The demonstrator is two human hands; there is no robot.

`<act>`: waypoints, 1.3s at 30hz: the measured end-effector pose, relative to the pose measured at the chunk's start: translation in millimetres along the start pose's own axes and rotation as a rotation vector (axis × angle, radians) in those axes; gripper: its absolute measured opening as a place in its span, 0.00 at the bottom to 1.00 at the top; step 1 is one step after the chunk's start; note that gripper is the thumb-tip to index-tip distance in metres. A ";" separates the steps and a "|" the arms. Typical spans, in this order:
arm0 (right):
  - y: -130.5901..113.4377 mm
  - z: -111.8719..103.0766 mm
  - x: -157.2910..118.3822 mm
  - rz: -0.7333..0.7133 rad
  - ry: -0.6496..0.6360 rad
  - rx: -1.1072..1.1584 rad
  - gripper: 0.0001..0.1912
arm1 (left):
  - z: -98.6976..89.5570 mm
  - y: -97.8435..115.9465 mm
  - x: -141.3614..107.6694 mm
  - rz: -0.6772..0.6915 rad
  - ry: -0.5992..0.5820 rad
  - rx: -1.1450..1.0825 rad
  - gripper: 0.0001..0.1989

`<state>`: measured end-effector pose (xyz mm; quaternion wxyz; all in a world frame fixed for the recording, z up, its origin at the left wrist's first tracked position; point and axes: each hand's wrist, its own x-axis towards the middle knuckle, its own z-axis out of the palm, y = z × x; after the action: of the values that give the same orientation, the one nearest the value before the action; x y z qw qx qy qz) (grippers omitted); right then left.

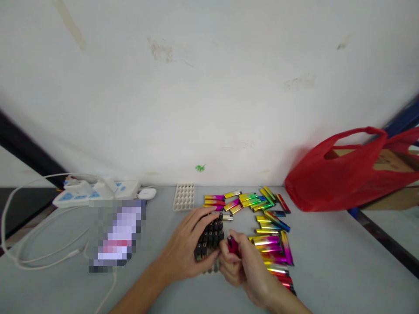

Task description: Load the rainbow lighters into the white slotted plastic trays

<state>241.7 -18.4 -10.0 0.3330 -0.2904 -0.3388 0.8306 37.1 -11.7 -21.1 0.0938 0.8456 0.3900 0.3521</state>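
My left hand (185, 246) is wrapped round the far and left sides of a cluster of upright lighters, whose black tops (210, 237) face up. Part of a pale tray shows beneath the cluster. Close to its right side, my right hand (244, 270) is closed on a dark red lighter (232, 245), held between thumb and fingers. Shiny multicoloured lighters (267, 247) lie in loose rows beside and beyond my right hand, on the grey table (170, 288). An unfilled white tray with round hollows (183, 197) lies behind my left hand.
A phone with a blurred screen (119, 235) lies at the left, among white cables. Behind it is a white power strip (98, 192) with plugs. A red bag (340, 174) holding cardboard stands at the right. The white wall (209, 96) rises behind the table.
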 end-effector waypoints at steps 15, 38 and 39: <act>-27.7 -1.1 -23.7 -0.541 -0.072 -0.602 0.21 | -4.3 -9.0 -3.8 -0.012 0.020 -0.080 0.28; -19.0 -19.5 -14.5 -0.696 -0.041 -1.482 0.15 | -1.2 -7.9 -3.3 -0.087 0.080 -0.086 0.24; -19.1 -20.0 -14.0 -0.692 -0.034 -1.501 0.15 | -1.1 -8.1 -3.4 -0.090 0.077 -0.089 0.24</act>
<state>271.2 -11.1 -3.9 0.2823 -0.3022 -0.8788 0.2380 30.0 -8.8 -25.6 0.1319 0.8082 0.4148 0.3968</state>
